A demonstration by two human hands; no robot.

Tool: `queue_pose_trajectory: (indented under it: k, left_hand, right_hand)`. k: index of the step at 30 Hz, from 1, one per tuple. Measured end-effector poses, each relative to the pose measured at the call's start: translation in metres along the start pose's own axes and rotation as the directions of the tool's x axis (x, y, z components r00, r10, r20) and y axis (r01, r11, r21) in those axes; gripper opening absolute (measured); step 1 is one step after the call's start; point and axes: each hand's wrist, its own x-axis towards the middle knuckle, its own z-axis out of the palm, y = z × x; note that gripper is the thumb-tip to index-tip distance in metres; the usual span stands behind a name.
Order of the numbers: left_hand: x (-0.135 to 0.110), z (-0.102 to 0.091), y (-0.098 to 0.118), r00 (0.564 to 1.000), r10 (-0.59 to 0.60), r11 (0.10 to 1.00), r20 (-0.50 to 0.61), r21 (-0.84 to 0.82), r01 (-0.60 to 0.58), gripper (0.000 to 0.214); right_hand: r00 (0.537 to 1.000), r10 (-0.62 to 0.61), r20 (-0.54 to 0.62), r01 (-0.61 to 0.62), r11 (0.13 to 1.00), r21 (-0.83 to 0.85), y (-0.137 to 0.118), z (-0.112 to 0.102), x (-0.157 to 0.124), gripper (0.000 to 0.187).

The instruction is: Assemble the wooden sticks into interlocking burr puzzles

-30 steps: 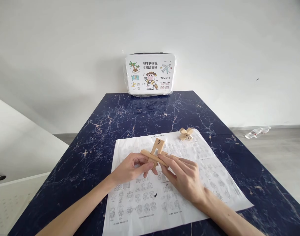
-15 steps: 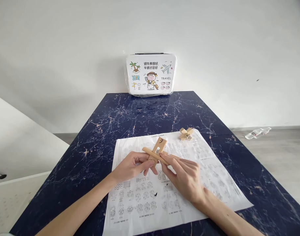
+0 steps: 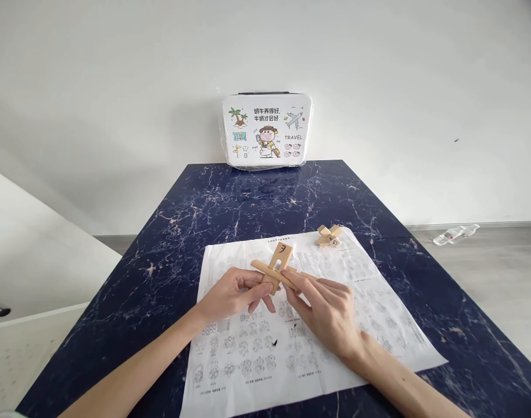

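Observation:
My left hand (image 3: 239, 290) pinches a flat wooden puzzle piece (image 3: 283, 251) near its lower end. This piece has a slot and a black mark like a reversed E or a 3. Across it lies a long wooden stick (image 3: 261, 267), and my right hand (image 3: 324, 305) grips its right end. More wood shows behind my right fingers, partly hidden. Both hands are close together above a printed sheet (image 3: 230, 400) of small diagrams. Farther back on the sheet sits an assembled wooden burr puzzle (image 3: 329, 236) with black letters.
A white case (image 3: 268, 130) with cartoon prints stands against the wall at the far end of the dark blue marbled table (image 3: 265, 200). Plastic bottles (image 3: 456, 234) lie on the floor to the right. A white panel (image 3: 39, 348) is at the left.
The flat marked piece has tilted slightly left in my hands. Both hands keep nearly the same place and grip.

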Motion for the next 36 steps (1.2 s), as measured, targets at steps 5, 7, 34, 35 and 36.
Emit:
queue_pose_trajectory:
  k: [5, 7, 34, 35, 36]
  left_hand:
    - [0.001, 0.0, 0.002, 1.0, 0.007, 1.0, 0.006, -0.006, -0.006, 0.033]
    - [0.001, 0.0, 0.001, 1.0, 0.019, 1.0, 0.003, -0.011, -0.019, 0.033]
    - [0.003, -0.001, 0.001, 0.962, 0.01, 0.979, -0.274, -0.191, -0.065, 0.036]
    - [0.003, -0.001, 0.001, 0.962, 0.011, 0.977, -0.273, -0.202, -0.068, 0.036]
    - [0.003, -0.002, 0.0, 0.963, 0.012, 0.975, -0.269, -0.212, -0.071, 0.035]
  right_hand:
    - [1.0, -0.013, -0.013, 0.013, 1.0, 0.01, 0.002, 0.0, 0.0, 0.027]
    - [1.0, -0.007, -0.001, 0.007, 1.0, 0.021, 0.002, 0.0, -0.001, 0.024]
    - [0.91, 0.303, 0.282, -0.333, 0.941, 0.062, 0.036, 0.01, -0.006, 0.019]
    - [0.905, 0.32, 0.278, -0.358, 0.929, 0.094, 0.035, 0.009, -0.005, 0.02]
    - [0.901, 0.34, 0.271, -0.384, 0.914, 0.131, 0.034, 0.009, -0.005, 0.023]
